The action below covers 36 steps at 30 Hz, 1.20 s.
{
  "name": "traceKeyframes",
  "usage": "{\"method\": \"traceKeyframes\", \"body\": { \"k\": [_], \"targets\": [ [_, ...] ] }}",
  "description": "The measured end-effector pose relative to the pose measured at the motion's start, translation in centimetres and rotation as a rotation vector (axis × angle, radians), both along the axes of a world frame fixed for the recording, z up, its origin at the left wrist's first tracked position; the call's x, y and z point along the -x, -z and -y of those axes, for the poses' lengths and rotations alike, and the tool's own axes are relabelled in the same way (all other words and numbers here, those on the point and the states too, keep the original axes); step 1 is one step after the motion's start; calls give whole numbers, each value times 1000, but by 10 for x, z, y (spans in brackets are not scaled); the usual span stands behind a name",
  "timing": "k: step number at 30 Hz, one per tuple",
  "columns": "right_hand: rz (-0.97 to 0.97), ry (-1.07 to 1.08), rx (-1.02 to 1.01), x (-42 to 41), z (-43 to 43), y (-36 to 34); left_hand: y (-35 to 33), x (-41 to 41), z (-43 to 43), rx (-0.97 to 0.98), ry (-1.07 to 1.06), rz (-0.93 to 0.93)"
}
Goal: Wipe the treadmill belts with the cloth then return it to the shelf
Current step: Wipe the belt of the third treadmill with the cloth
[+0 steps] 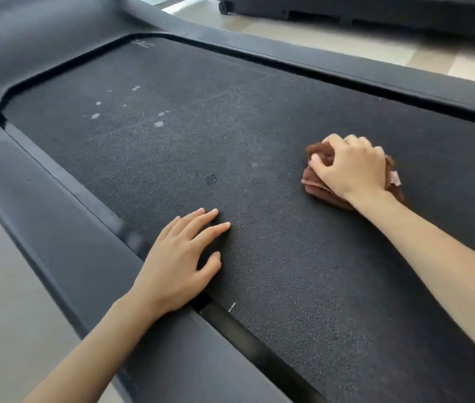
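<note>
A black textured treadmill belt (259, 117) fills most of the head view, with pale dust spots toward its far left end. A bunched brown cloth (319, 154) lies on the belt at the right, and my right hand (352, 167) grips it from above with curled fingers, pressing it onto the belt. My left hand (179, 257) lies flat on the belt's near left edge, fingers straight and spread, holding nothing. No shelf is in view.
Dark grey side rails (65, 237) frame the belt on the left and along the far side. Beige tiled floor (332, 33) lies beyond, where the base of another black machine (346, 10) stands with a small wheel (224, 7).
</note>
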State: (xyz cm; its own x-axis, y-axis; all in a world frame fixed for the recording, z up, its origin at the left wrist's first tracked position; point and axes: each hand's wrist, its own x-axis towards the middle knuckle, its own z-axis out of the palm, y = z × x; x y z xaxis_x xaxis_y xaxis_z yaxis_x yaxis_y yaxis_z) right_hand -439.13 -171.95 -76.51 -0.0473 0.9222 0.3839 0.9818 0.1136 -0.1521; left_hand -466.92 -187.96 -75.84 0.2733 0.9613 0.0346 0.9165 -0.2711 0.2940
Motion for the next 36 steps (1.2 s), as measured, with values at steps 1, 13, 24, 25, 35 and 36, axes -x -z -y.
{"method": "traceKeyframes", "body": {
  "k": [1, 13, 24, 25, 35, 36],
  "targets": [
    [0, 19, 13, 21, -12, 1, 1, 0, 0, 0, 4, -5],
    [49, -664, 42, 135, 69, -3, -9, 148, -46, -21, 117, -37],
    [14, 184, 71, 171, -13, -3, -4, 179, -64, -8, 70, -51],
    [26, 173, 57, 188, -6, -1, -4, 180, -64, 7, 75, -71],
    [10, -160, 200, 152, 174, -17, 2, 186, -62, -2, 124, -111],
    [-2, -97, 211, 135, 189, -19, 2, 185, -62, -4, 124, -111]
  ]
}}
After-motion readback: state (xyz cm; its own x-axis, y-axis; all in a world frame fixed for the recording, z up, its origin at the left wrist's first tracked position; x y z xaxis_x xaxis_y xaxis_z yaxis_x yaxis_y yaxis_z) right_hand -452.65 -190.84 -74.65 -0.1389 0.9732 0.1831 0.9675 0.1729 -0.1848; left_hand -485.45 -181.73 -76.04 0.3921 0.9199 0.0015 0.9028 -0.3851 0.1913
